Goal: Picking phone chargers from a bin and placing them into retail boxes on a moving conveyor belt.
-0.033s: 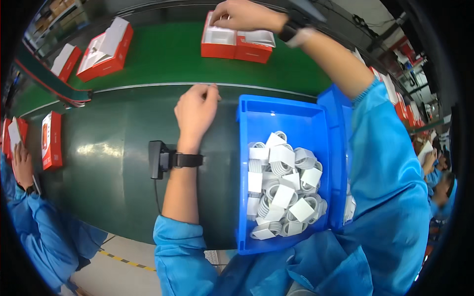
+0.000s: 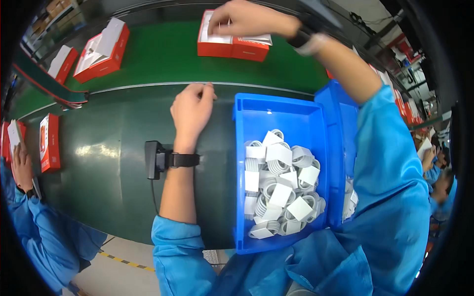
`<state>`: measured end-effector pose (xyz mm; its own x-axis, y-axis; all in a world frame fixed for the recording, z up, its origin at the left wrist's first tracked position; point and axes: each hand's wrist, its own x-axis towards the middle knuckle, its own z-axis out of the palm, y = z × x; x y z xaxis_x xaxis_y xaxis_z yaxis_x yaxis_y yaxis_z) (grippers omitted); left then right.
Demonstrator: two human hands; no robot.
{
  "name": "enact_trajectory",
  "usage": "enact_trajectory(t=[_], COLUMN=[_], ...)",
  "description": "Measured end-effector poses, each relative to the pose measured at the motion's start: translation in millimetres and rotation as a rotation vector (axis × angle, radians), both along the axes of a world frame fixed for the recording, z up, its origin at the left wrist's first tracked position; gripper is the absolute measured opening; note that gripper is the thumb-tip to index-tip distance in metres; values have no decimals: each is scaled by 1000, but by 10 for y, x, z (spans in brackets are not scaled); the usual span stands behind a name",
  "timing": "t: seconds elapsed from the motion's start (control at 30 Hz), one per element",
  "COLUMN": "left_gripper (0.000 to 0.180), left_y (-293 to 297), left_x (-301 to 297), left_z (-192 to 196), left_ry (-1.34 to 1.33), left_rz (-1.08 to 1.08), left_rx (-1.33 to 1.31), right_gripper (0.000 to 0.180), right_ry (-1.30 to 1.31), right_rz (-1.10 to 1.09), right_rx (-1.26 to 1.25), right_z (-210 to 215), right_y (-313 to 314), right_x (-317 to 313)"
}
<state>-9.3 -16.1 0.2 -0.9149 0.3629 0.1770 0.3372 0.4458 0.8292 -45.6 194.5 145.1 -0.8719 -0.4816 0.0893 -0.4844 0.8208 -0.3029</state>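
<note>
Head view: right hand (image 2: 247,18) lay with fingers spread flat on the open red-and-white box (image 2: 232,43) at far centre, gripping nothing visibly. Left hand (image 2: 191,111) rested loosely curled and empty beside the blue bin (image 2: 256,106). Box judged light, thin card, crushable; best held by its side walls.

An open red box (image 2: 232,43) is lying at the upper centre of the frame on the green belt (image 2: 158,59), its white inside facing up. The right hand (image 2: 247,19) is resting on its top, fingers curled over the white insert. The left hand (image 2: 191,109) is lying loosely closed at mid-frame, just beside a blue bin (image 2: 247,128), holding nothing visible.
</note>
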Motion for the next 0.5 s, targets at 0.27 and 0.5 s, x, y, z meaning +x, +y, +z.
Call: enact_trajectory(t=[0.27, 0.5], left_gripper=[38, 37], left_y=[112, 86], left_x=[16, 25], left_z=[60, 82], left_ry=[30, 2], left_rz=[-35, -45], left_rx=[-42, -86], right_gripper=[40, 35], right_ry=[-362, -301], right_rz=[324, -68], right_rx=[144, 198], right_z=[-286, -419], right_y=[-9, 148], right_x=[1847, 2084])
